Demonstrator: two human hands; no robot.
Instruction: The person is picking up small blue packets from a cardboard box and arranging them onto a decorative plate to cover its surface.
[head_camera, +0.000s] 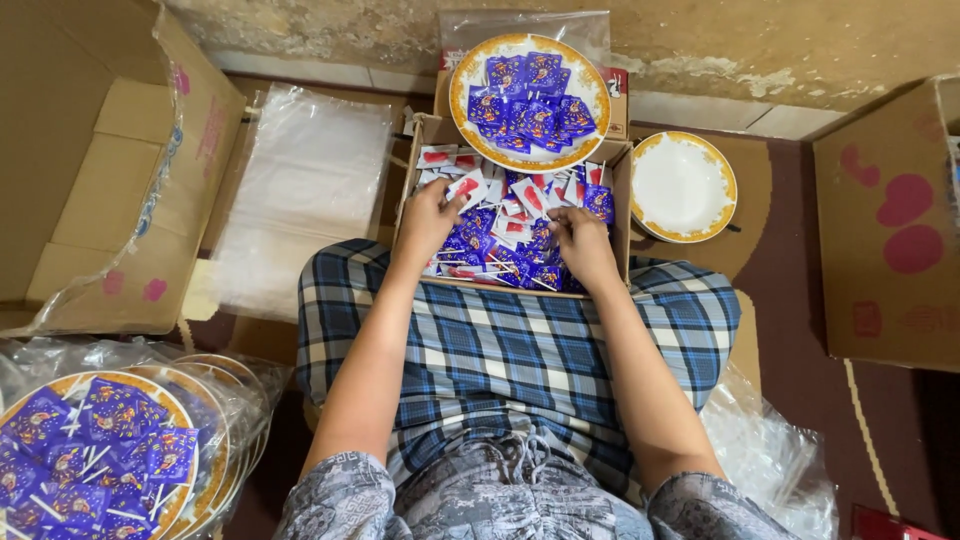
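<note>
A small cardboard box (619, 200) in front of my lap is full of blue and red-white wrapped sweets on sticks (505, 235). My left hand (428, 222) reaches into the box's left side, fingers curled among the wrappers. Over the right side, my right hand (580, 243) has its fingers closed on the wrappers. What each hand actually grips is hidden by the fingers. A gold-rimmed white plate (583, 88) loaded with blue wrapped sweets rests on the box's far edge.
An empty gold-rimmed plate (683, 185) lies right of the box. Clear plastic bags (310, 190) lie to the left, beside a big open carton (90, 170). Bagged plates of sweets (110, 450) stack at lower left. Another carton (890, 220) stands at right.
</note>
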